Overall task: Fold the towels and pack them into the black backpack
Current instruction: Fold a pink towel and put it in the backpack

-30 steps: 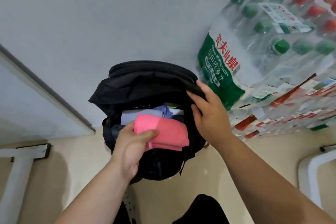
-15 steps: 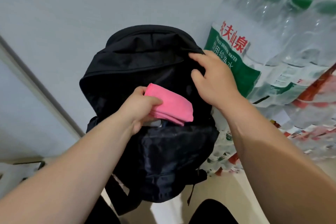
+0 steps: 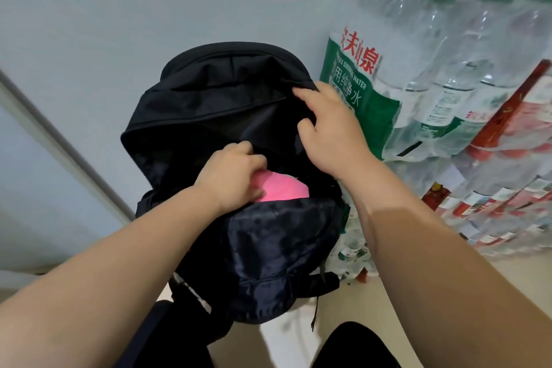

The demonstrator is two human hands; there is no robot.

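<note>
The black backpack (image 3: 227, 104) leans against a pale wall with its main compartment open. A folded pink towel (image 3: 283, 190) sits partly inside the opening, with only its top showing above the front panel. My left hand (image 3: 231, 175) grips the towel's left end, fingers curled over it inside the bag. My right hand (image 3: 328, 131) holds the upper right edge of the opening, fingers hooked over the black fabric. Whatever lies under the towel is hidden.
Shrink-wrapped packs of water bottles (image 3: 442, 75) with green and red caps are stacked against the wall right of the backpack. A grey strip (image 3: 59, 140) runs diagonally along the wall at left. Pale floor (image 3: 397, 308) lies below, with my dark-clad legs at the bottom edge.
My left hand has pushed the pink towel down from above the opening into the backpack. My right hand keeps holding the opening's edge. The view has moved closer.
</note>
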